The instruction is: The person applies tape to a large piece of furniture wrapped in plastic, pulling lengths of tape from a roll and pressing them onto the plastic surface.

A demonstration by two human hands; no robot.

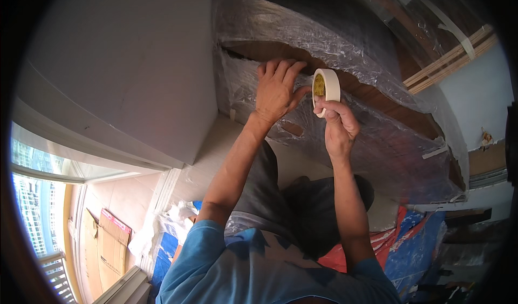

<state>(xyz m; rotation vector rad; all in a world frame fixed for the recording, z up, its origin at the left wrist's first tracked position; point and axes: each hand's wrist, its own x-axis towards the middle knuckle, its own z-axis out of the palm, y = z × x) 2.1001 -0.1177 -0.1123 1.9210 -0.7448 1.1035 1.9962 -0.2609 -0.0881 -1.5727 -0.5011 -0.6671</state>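
Observation:
My right hand grips a roll of white masking tape by its lower rim, thumb and fingers pinched on it. The roll stands on edge, and its yellow inner core shows. Just left of it, my left hand lies with fingers spread against clear plastic film. Its fingertips reach the edge of a long torn gap, where a brown wooden surface shows. The film covers a large box-like piece in front of me and is wrinkled. A smaller hole in the film sits below my left wrist.
A plain grey wall or panel rises on the left. Flattened cardboard leans near a window at the lower left. Blue and red sheeting lies on the floor at right. Wooden strips stand at the upper right.

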